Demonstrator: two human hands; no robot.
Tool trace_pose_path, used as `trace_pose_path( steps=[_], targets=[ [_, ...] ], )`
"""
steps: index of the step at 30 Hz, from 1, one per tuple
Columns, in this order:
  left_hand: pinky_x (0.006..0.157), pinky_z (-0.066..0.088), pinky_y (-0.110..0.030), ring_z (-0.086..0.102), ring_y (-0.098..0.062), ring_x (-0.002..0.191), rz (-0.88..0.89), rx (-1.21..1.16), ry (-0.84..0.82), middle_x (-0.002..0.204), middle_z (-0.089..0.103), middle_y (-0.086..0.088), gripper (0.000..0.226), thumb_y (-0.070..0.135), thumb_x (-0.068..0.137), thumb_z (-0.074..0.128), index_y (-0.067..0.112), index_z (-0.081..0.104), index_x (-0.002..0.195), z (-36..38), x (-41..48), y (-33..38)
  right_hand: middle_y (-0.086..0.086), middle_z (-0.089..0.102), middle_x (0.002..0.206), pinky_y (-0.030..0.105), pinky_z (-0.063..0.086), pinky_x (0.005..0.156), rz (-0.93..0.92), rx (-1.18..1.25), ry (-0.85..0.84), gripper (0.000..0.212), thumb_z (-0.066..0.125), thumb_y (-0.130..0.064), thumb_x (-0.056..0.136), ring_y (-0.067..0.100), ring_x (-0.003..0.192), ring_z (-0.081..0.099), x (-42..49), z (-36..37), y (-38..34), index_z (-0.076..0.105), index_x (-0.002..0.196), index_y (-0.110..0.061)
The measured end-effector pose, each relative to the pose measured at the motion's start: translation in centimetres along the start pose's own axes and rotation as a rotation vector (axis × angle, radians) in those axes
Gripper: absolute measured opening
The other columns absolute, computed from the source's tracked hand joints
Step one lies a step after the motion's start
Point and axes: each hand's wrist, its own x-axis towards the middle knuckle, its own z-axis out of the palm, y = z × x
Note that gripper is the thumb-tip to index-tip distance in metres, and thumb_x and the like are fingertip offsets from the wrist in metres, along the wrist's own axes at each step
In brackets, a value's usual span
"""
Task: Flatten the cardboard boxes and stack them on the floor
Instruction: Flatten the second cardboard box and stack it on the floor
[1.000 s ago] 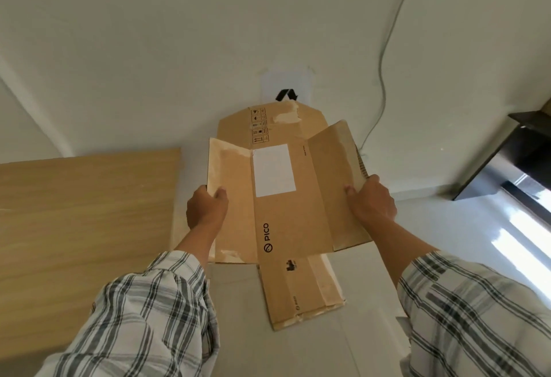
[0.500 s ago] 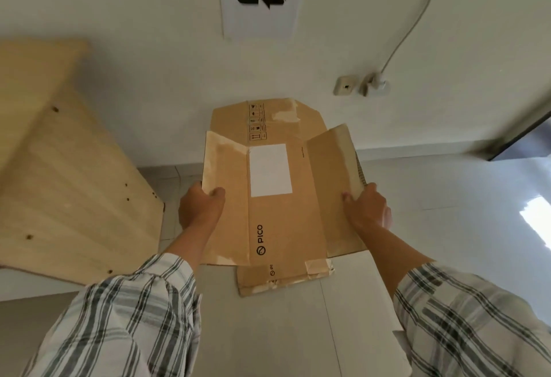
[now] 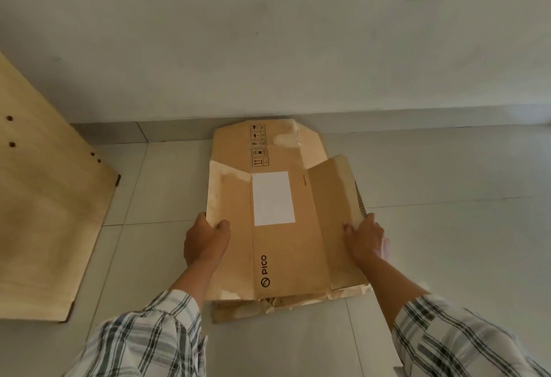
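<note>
Step in hand, as I read it: lowering the flattened box (image 3: 286, 227) onto the piece already on the floor (image 3: 447, 242).

Left hand (image 3: 205, 245) is clamped on the box's left flap, thumb on top, fingers underneath. Right hand (image 3: 365, 239) grips the right flap the same way, thumb on the upper face. Box spans between the two hands, low over the tiles, far end pointing at the wall (image 3: 268, 48).

To do it well: keep both sides level, set the far edge down first just short of the skirting, then slide fingers out sideways so they don't get pinched. Line it up with the lower cardboard (image 3: 238, 309) peeking out just below the wrists, otherwise the stack skews. Press the right flap down, it's tilted up near the right hand.

Looks: brown corrugated, "PICO" print, white label between the hands, handling symbols beyond it, torn tape patches, ragged near edge. Light, floppy, probably springs back at the creases.

Wooden panel (image 3: 44, 212) well left of the left hand, clear of the drop.
</note>
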Motion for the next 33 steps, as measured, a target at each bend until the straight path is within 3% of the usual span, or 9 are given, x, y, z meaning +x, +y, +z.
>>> trace_pose_path(
  steps=[6, 10, 14, 16, 18, 22, 25, 29, 33],
  targets=[
    [0.061, 0.046, -0.032, 0.06, -0.03, 0.074, -0.093, 0.078, -0.048, 0.089, 0.064, -0.008, 0.019, 0.027, 0.087, 0.055, 0.012, 0.055, 0.099, 5.1, 2.4, -2.8, 0.018, 0.064, 0.117, 0.037, 0.044, 0.068, 0.051, -0.032, -0.025, 0.045, 0.057, -0.037, 0.096, 0.037, 0.1, 0.064, 3.6, 5.3, 1.7, 0.045, 0.124, -0.004],
    [0.071, 0.053, -0.04, 0.061, -0.034, 0.084, -0.156, 0.113, -0.057, 0.11, 0.064, -0.015, 0.049, 0.026, 0.088, 0.057, 0.007, 0.045, 0.132, 6.8, 3.3, -4.5, 0.018, 0.059, 0.126, 0.043, 0.047, 0.079, 0.124, -0.047, -0.042, 0.052, 0.057, -0.038, 0.096, 0.038, 0.108, 0.061, 4.8, 7.1, 2.5, 0.039, 0.132, -0.006],
    [0.105, 0.036, -0.053, 0.031, -0.038, 0.134, -0.018, 0.456, -0.252, 0.159, 0.004, -0.006, 0.112, 0.059, 0.073, 0.072, 0.042, -0.004, 0.153, 7.5, 3.0, -6.0, 0.013, 0.035, 0.143, 0.056, 0.045, 0.093, 0.025, -0.118, -0.127, 0.083, 0.066, -0.044, 0.088, 0.038, 0.125, 0.044, 5.3, 7.8, 3.4, 0.012, 0.15, -0.033],
    [0.112, 0.019, -0.056, 0.009, -0.039, 0.143, 0.117, 0.672, -0.376, 0.16, -0.021, 0.0, 0.112, 0.078, 0.067, 0.065, 0.057, -0.009, 0.148, 8.4, 2.5, -6.4, 0.009, 0.014, 0.156, 0.063, 0.039, 0.097, -0.04, -0.22, -0.27, 0.096, 0.066, -0.062, 0.08, 0.038, 0.136, 0.029, 4.9, 8.6, 4.0, -0.002, 0.148, -0.051],
    [0.111, 0.017, -0.057, 0.004, -0.039, 0.144, 0.142, 0.727, -0.417, 0.163, -0.02, 0.0, 0.107, 0.081, 0.069, 0.06, 0.058, -0.007, 0.149, 8.9, 2.6, -6.4, 0.004, -0.008, 0.162, 0.071, 0.031, 0.102, -0.054, -0.258, -0.36, 0.094, 0.057, -0.072, 0.08, 0.04, 0.144, 0.015, 4.5, 9.7, 4.6, -0.008, 0.147, -0.056],
    [0.109, 0.032, -0.051, 0.017, -0.038, 0.14, 0.147, 0.723, -0.424, 0.165, -0.009, -0.002, 0.111, 0.075, 0.07, 0.066, 0.052, -0.004, 0.153, 9.2, 3.1, -6.3, 0.003, -0.013, 0.163, 0.076, 0.022, 0.104, -0.027, -0.31, -0.368, 0.092, 0.051, -0.072, 0.083, 0.042, 0.147, 0.006, 4.6, 10.5, 4.3, -0.012, 0.147, -0.053],
    [0.112, 0.031, -0.051, 0.014, -0.039, 0.144, 0.103, 0.647, -0.499, 0.166, -0.003, -0.004, 0.109, 0.064, 0.073, 0.074, 0.046, 0.005, 0.155, 8.9, 4.0, -5.4, 0.008, -0.004, 0.164, 0.073, 0.025, 0.105, -0.031, -0.397, -0.396, 0.089, 0.049, -0.071, 0.085, 0.045, 0.145, 0.016, 5.0, 10.1, 4.0, -0.008, 0.15, -0.049],
    [0.117, 0.03, -0.043, 0.026, -0.033, 0.147, 0.108, 0.579, -0.699, 0.164, 0.02, -0.007, 0.088, 0.049, 0.086, 0.069, 0.033, 0.019, 0.157, 5.1, 5.5, -2.6, 0.01, 0.047, 0.143, 0.049, 0.047, 0.098, -0.204, -0.516, -0.388, 0.061, 0.041, -0.061, 0.095, 0.034, 0.123, 0.053, 3.7, 6.4, 2.0, 0.029, 0.148, -0.035],
    [0.11, 0.041, -0.039, 0.044, -0.028, 0.138, 0.164, 0.472, -0.609, 0.154, 0.042, -0.009, 0.067, 0.036, 0.095, 0.057, 0.028, 0.029, 0.155, -0.9, 2.3, 2.5, 0.005, 0.066, 0.117, 0.037, 0.05, 0.083, -0.338, -0.465, -0.269, 0.039, 0.043, -0.048, 0.099, 0.027, 0.104, 0.064, -0.2, -0.1, -3.2, 0.058, 0.128, -0.025]
  ],
)
